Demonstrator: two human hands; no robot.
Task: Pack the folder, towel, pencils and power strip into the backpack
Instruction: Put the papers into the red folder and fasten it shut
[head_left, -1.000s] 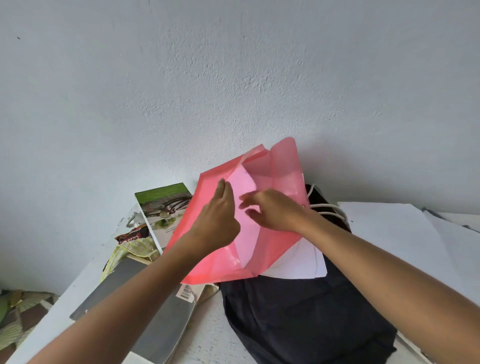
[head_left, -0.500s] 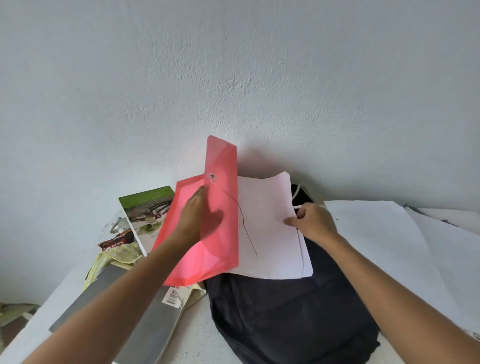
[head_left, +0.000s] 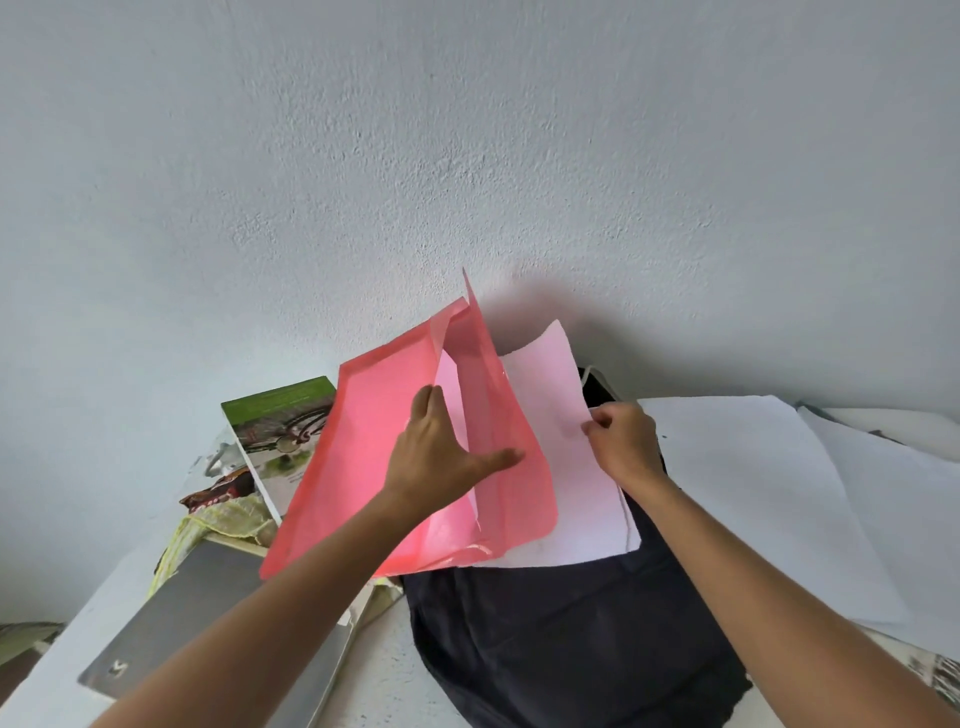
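A red translucent plastic folder (head_left: 363, 441) is held tilted above the black backpack (head_left: 571, 634), its flap standing up. My left hand (head_left: 441, 457) lies on the folder with its fingers in the opening and its thumb spread over the front sheet. White paper sheets (head_left: 561, 467) stick out of the folder to the right. My right hand (head_left: 621, 441) pinches the right edge of these sheets. The backpack lies flat on the table below. Towel, pencils and power strip are not clearly seen.
A green-covered book (head_left: 280, 436) lies at the left by the wall, with a yellow-green cloth (head_left: 223, 525) and a grey laptop (head_left: 208, 623) in front of it. Large white sheets (head_left: 779, 493) cover the table at the right. A white cord (head_left: 589, 374) shows behind the backpack.
The folder has opened wider and tipped up. My left hand has moved into its mouth. My right hand now pinches the papers' edge, which are partly inside the folder.
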